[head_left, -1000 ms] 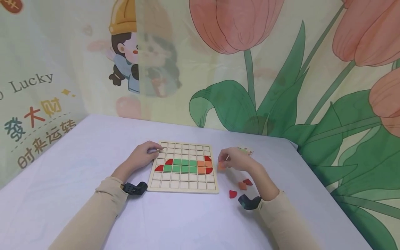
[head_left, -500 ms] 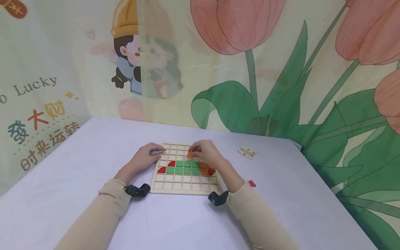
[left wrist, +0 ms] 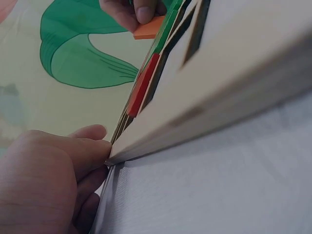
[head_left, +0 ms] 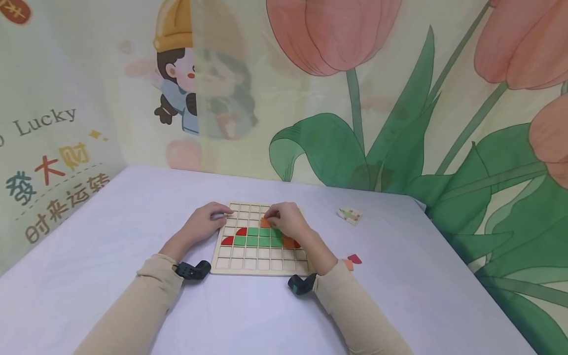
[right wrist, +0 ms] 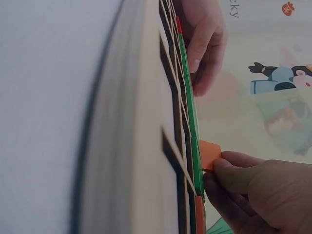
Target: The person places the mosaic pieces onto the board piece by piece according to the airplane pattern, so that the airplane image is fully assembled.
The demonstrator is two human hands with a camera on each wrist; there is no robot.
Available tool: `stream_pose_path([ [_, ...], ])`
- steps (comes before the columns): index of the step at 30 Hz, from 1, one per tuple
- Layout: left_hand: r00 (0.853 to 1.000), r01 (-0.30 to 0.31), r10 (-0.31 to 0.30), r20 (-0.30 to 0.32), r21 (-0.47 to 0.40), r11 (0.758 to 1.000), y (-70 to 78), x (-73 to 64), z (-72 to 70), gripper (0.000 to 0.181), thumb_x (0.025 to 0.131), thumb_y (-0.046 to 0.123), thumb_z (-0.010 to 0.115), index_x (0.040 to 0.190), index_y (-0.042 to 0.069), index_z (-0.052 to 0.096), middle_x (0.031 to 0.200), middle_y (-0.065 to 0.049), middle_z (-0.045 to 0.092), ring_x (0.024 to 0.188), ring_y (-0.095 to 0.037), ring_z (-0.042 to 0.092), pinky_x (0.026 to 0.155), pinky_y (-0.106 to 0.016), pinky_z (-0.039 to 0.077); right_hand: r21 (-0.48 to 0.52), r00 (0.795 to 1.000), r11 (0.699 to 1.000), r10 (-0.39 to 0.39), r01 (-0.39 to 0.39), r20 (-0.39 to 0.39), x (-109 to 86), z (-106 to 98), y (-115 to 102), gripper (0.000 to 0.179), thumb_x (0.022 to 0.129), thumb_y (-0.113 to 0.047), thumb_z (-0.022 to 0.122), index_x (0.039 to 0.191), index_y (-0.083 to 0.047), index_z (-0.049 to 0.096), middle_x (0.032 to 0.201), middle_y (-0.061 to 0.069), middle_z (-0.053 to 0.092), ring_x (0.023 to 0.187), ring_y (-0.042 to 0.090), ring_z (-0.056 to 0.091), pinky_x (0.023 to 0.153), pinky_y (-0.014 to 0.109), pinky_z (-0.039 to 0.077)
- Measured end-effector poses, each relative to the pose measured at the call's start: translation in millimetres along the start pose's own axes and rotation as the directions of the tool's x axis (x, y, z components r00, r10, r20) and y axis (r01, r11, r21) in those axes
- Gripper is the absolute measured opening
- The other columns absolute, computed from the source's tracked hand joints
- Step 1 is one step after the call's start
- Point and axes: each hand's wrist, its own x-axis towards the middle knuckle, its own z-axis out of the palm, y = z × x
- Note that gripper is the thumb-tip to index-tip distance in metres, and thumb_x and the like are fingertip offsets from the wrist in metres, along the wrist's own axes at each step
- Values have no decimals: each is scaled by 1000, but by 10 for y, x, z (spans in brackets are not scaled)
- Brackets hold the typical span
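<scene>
A wooden grid board [head_left: 275,266] lies on the table, with green tiles [head_left: 252,241], orange tiles and red rounded pieces [head_left: 228,240] set in its middle rows. My left hand [head_left: 203,224] holds the board's left edge; in the left wrist view its fingertips [left wrist: 105,148] are right at the frame. Over the board, my right hand [head_left: 288,219] pinches an orange tile [right wrist: 209,155] between thumb and fingers. That tile is tilted, its lower edge close over the grid just behind the green rows. The right hand hides the board's far right part.
To the right of the board lie a loose red piece [head_left: 355,258] and an orange tile [head_left: 349,265], partly behind the right sleeve. A small printed card [head_left: 349,215] sits farther back on the white tablecloth [head_left: 399,296]. A patterned backdrop hangs behind the table.
My right hand has carried the orange tile from beside the board leftward over it, then slightly left and down toward the grid. The left hand has stayed at the board's edge.
</scene>
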Motion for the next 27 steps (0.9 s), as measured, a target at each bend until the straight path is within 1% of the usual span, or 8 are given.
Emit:
stream_pose_path([
  [6, 1000, 5, -5, 11, 11, 1000, 20, 2, -4, 31, 92, 12, 55, 122, 8, 62, 134, -18, 53, 133, -40, 40, 111, -57, 29, -5, 1000, 1000, 8, -8, 1, 5, 25, 6, 12, 89, -12, 66, 98, -14, 73, 95, -1, 70, 89, 14, 59, 86, 27, 53],
  [10, 1000, 4, -4, 15, 3, 1000, 25, 0, -11, 31, 92, 12, 55, 122, 7, 62, 134, -18, 53, 132, -40, 40, 111, -57, 29, -5, 1000, 1000, 15, -15, -4, 6, 37, 0, 12, 89, -11, 66, 99, -13, 72, 95, -1, 70, 90, 13, 59, 86, 27, 54],
  [18, 1000, 10, -10, 17, 3, 1000, 28, -5, -15, 31, 92, 12, 55, 122, 8, 62, 134, -18, 53, 133, -40, 39, 112, -57, 28, -25, 1000, 1000, 3, -2, 4, 11, 53, 5, 14, 88, -13, 66, 100, -12, 73, 100, 1, 71, 94, 14, 62, 85, 27, 54],
  [23, 1000, 8, -8, 16, 4, 1000, 26, -1, -15, 31, 92, 12, 55, 122, 8, 62, 134, -18, 53, 133, -40, 39, 112, -57, 28, -45, 1000, 999, -1, 2, 11, 5, 53, 9, 16, 88, -15, 67, 102, -11, 74, 102, 1, 71, 95, 14, 64, 82, 24, 55],
  [27, 1000, 5, -6, 14, 4, 1000, 25, -2, -14, 31, 92, 12, 55, 122, 7, 62, 133, -18, 53, 133, -40, 39, 112, -57, 28, -83, 1000, 996, -16, 17, 16, 0, 47, 3, 16, 87, -16, 68, 101, -12, 75, 100, 0, 71, 91, 12, 64, 78, 21, 54],
])
